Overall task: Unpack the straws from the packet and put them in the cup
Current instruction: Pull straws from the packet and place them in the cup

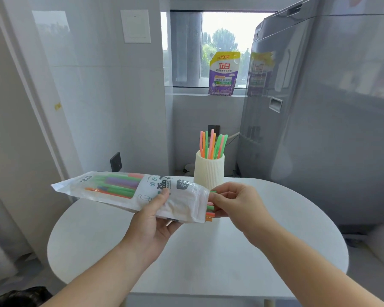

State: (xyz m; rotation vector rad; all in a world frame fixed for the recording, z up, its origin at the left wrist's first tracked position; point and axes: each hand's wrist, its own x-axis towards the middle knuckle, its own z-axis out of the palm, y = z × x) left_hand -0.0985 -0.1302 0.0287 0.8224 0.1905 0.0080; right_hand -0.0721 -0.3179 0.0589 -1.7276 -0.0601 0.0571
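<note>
Straws (210, 209) in green, pink and orange poke out of the open right end of a white plastic packet (129, 191), which lies roughly level in the air above the round white tabletop (208, 251). The left hand (152, 220) grips the packet from below with the thumb on top, while the right hand (235, 201) pinches the exposed straw ends between its fingertips. Behind them a ribbed cream cup (209, 171) stands on the tabletop, holding more straws upright.
</note>
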